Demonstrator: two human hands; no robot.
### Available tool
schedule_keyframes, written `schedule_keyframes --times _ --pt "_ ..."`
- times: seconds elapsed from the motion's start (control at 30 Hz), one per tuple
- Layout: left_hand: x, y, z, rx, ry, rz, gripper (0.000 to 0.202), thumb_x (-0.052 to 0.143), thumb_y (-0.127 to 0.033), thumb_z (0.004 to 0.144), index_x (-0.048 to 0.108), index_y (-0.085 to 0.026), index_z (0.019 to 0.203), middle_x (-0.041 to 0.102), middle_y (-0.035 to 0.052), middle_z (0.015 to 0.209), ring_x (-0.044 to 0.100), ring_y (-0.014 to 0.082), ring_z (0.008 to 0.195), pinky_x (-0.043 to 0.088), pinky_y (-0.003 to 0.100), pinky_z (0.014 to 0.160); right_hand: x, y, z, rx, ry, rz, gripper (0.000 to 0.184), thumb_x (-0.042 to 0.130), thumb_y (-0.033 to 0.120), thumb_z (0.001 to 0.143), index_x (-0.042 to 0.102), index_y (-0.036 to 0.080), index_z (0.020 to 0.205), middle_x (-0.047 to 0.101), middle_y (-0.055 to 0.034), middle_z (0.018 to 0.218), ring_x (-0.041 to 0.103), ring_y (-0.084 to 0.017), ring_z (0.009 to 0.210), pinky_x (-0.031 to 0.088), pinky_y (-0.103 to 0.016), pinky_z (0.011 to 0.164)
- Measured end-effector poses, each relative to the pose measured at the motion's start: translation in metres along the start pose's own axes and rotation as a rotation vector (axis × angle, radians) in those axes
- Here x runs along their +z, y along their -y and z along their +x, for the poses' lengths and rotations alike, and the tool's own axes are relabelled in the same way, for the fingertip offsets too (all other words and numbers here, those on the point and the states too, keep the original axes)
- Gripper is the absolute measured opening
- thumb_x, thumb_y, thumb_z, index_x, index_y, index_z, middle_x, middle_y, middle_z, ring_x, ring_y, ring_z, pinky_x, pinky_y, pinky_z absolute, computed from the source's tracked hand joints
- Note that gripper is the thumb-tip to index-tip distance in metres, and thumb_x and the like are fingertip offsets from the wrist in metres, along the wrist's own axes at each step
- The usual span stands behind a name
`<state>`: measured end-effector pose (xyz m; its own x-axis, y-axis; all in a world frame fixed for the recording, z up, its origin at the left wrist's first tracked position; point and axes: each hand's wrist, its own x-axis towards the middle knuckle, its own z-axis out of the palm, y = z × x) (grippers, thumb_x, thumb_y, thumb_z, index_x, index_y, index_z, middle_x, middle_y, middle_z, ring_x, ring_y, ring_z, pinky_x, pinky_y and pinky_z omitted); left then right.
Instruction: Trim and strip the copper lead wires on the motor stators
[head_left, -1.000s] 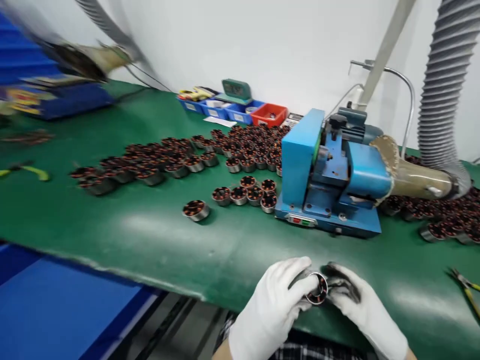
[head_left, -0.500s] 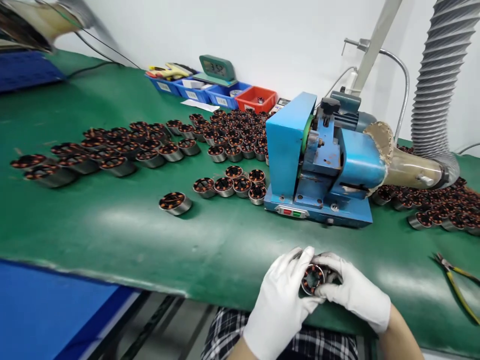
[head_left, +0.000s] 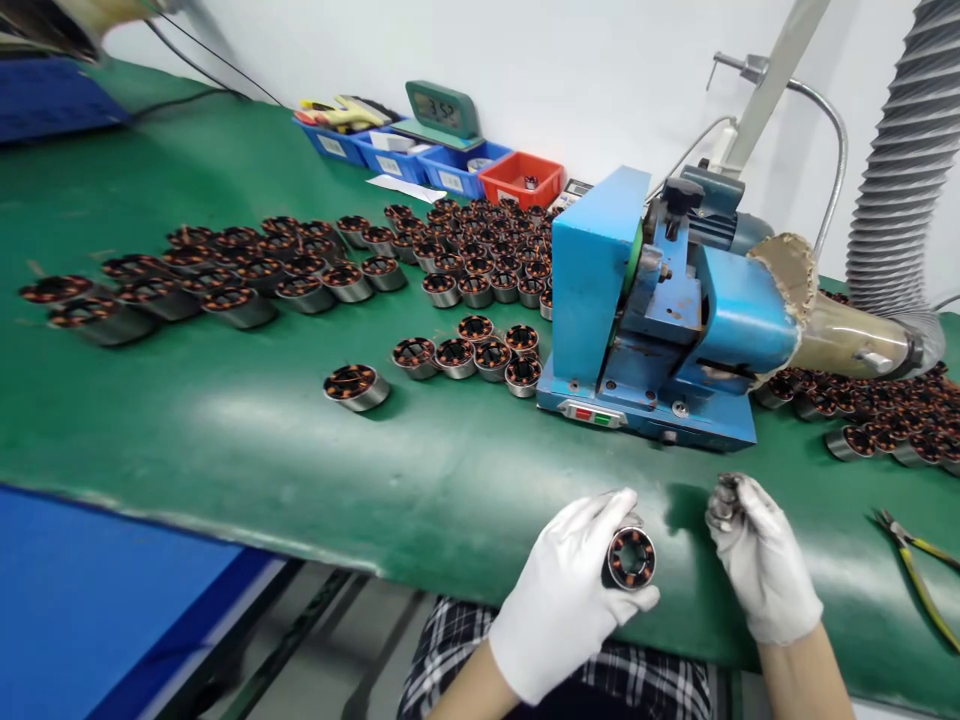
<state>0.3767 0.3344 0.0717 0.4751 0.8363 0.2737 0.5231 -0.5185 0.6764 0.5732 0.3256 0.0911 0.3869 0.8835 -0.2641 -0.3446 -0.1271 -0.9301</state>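
Note:
In the head view, my left hand [head_left: 570, 590], in a white glove, grips a motor stator [head_left: 631, 558] near the table's front edge. The stator is a metal ring with copper windings, and its open round face is turned up toward me. Apart from it, to the right, my right hand [head_left: 761, 560] is raised over the green table with its fingers curled together. Its glove's fingertips are blackened, and whatever they may pinch is hidden. One lone stator [head_left: 357, 388] stands to the left, and a small group of stators [head_left: 491, 358] sits left of the blue machine.
A blue belt machine [head_left: 652, 320] with a duct and grey hose [head_left: 896, 220] stands behind my hands. Yellow-handled pliers [head_left: 922, 580] lie at the right. Many stators [head_left: 247, 270] cover the back left, more [head_left: 900, 420] the right. Blue bins and a red bin [head_left: 523, 180] line the wall.
My right hand has let go of the stator and moved off to the right, fingers curled. My left hand still holds the stator. The camera view has shifted slightly.

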Motion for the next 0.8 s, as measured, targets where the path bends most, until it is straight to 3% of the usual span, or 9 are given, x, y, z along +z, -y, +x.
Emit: schedule_keyframes --times 0.1,0.23,0.3,0.37,0.53,0.63,0.73,0.8 --pt "-0.002 0.000 0.000 -0.040 0.009 -0.005 0.073 0.079 -0.034 0.057 0.045 -0.018 0.120 0.059 0.0127 0.119 0.054 0.0280 0.112 0.046 0.044 0.096 -0.011 0.002 -0.004 0.046 -0.027 -0.006 0.023 0.075 0.037 0.067 0.067 0.019 0.081 0.064 -0.0003 0.069 0.056 -0.012 0.057 0.047 -0.023 0.052" --pt "-0.003 0.002 0.000 -0.019 0.006 0.024 0.066 0.078 -0.042 0.058 0.053 -0.017 0.114 0.061 0.0140 0.118 0.055 0.0301 0.113 0.046 0.046 0.096 -0.009 0.001 -0.017 0.178 0.252 -0.306 0.034 0.073 0.038 0.069 0.070 0.014 0.093 0.069 -0.0087 0.079 0.060 -0.018 0.063 0.050 -0.030 0.059" --pt "-0.003 0.004 -0.001 0.009 0.021 0.035 0.066 0.077 -0.042 0.060 0.053 -0.017 0.116 0.062 0.0135 0.117 0.055 0.0297 0.113 0.045 0.045 0.097 -0.003 0.001 -0.022 0.169 0.390 -0.433 0.034 0.071 0.036 0.070 0.070 0.016 0.097 0.069 -0.0083 0.081 0.061 -0.019 0.067 0.051 -0.032 0.064" --pt "-0.002 0.005 0.000 0.046 0.021 0.044 0.065 0.077 -0.040 0.062 0.052 -0.018 0.118 0.062 0.0120 0.117 0.055 0.0281 0.112 0.046 0.043 0.097 0.004 0.000 -0.024 0.117 0.447 -0.493 0.031 0.071 0.031 0.068 0.070 0.019 0.096 0.068 -0.0077 0.087 0.062 -0.020 0.071 0.051 -0.033 0.067" --pt "-0.002 0.003 0.001 0.122 -0.015 0.069 0.063 0.067 -0.050 0.070 0.047 -0.019 0.122 0.065 0.0097 0.105 0.059 0.0255 0.101 0.049 0.042 0.090 0.012 -0.005 -0.025 0.030 0.517 -0.565 0.033 0.065 0.013 0.063 0.070 0.021 0.095 0.064 -0.0072 0.102 0.062 -0.023 0.090 0.049 -0.035 0.082" --pt "-0.003 -0.001 0.002 0.145 -0.023 0.100 0.062 0.060 -0.054 0.075 0.045 -0.020 0.125 0.064 0.0086 0.097 0.061 0.0246 0.091 0.049 0.043 0.083 0.010 -0.005 -0.028 -0.033 0.526 -0.601 0.036 0.062 0.010 0.064 0.069 0.022 0.096 0.063 -0.0073 0.105 0.059 -0.024 0.100 0.045 -0.037 0.090" --pt "-0.005 -0.004 0.003 0.173 -0.014 0.068 0.068 0.060 -0.055 0.074 0.040 -0.019 0.128 0.063 0.0102 0.104 0.060 0.0260 0.097 0.047 0.045 0.088 0.011 -0.005 -0.034 -0.090 0.496 -0.678 0.037 0.064 0.010 0.063 0.068 0.023 0.098 0.062 -0.0076 0.107 0.057 -0.025 0.103 0.045 -0.038 0.091" --pt "-0.006 -0.003 0.003 0.182 0.013 0.026 0.071 0.065 -0.047 0.072 0.036 -0.019 0.131 0.062 0.0103 0.112 0.057 0.0259 0.106 0.044 0.044 0.095 0.014 -0.004 -0.037 -0.137 0.438 -0.696 0.031 0.066 0.014 0.065 0.068 0.022 0.095 0.063 -0.0073 0.103 0.058 -0.024 0.100 0.046 -0.037 0.089"
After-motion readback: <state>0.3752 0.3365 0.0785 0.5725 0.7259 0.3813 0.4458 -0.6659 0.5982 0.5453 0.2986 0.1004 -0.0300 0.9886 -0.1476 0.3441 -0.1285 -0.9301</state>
